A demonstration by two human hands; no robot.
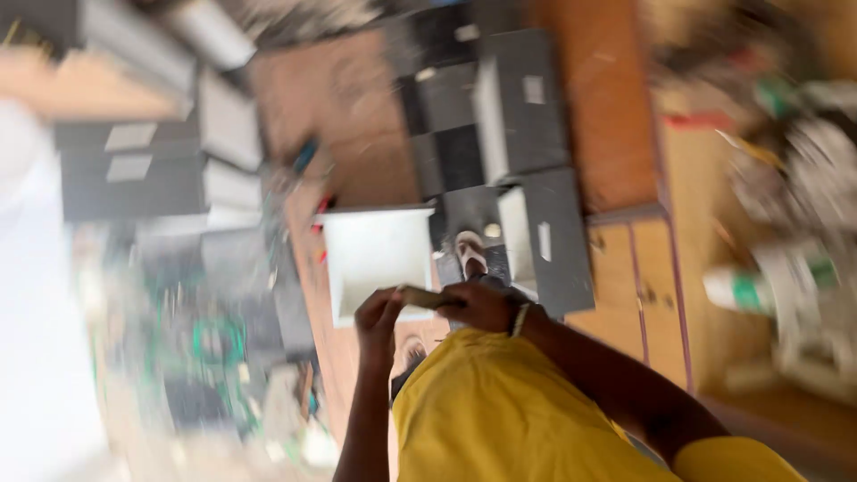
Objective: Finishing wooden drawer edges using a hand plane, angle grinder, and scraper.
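Note:
The picture is blurred and turned sideways. My left hand and my right hand meet in front of my yellow shirt. Between them is a small flat tan piece, and each hand grips one end of it. A light band sits on my right wrist. Just beyond the hands stands a white open box on a brown wooden surface. What the tan piece is cannot be made out.
Grey box-shaped units lie stacked beyond the white box, with more grey ones at the left. Sandalled feet show near the hands. A brown cabinet is at the right, beside blurred clutter.

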